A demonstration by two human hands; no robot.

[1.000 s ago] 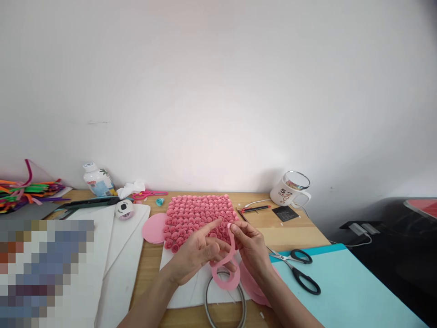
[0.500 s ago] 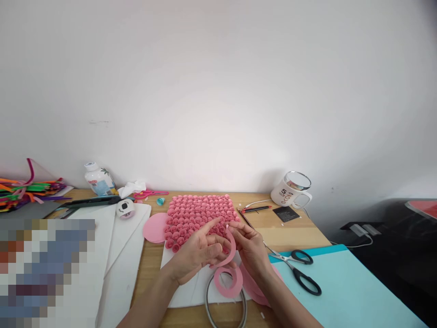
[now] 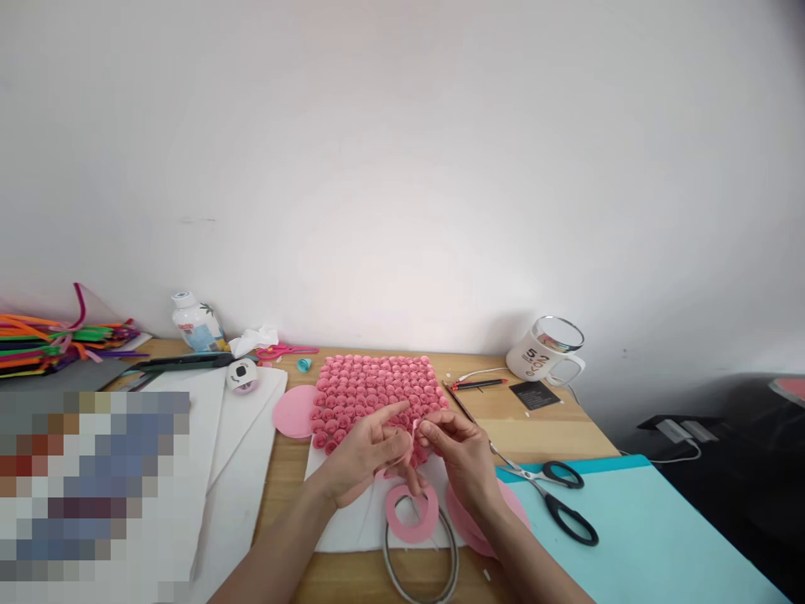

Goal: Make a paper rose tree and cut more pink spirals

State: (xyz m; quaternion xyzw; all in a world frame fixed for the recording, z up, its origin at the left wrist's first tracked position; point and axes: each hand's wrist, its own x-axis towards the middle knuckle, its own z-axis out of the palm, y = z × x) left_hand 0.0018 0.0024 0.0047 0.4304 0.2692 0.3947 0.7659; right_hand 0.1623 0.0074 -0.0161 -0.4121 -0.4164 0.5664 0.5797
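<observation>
Both hands meet over a board of pink paper roses [image 3: 377, 382] set in close rows. My right hand [image 3: 465, 453] pinches the narrow end of a pink paper spiral strip [image 3: 412, 534], whose loops dangle below. My left hand [image 3: 365, 457] holds the strip from the other side, thumb bent near that end and index finger stretched out; its grip is partly hidden. Beneath the loops lies a grey ring [image 3: 454, 570], perhaps a tape roll. Pink paper circles [image 3: 469, 537] sit under my right wrist, and another pink circle [image 3: 293, 413] lies left of the roses.
Black-handled scissors [image 3: 563, 495] rest on a turquoise folder [image 3: 654, 528] at right. Behind stand a mug [image 3: 534, 352], a dark card [image 3: 536, 394] and pencils [image 3: 481, 384]. At left are white sheets [image 3: 245, 445], a bottle [image 3: 198, 323], pink scissors [image 3: 289, 350] and colourful pipe cleaners [image 3: 63, 340].
My right hand has come closer to my left thumb with the strip's end. The curved upper part of the strip is now mostly behind my fingers, and its loops hang slightly higher. The view has shifted slightly.
</observation>
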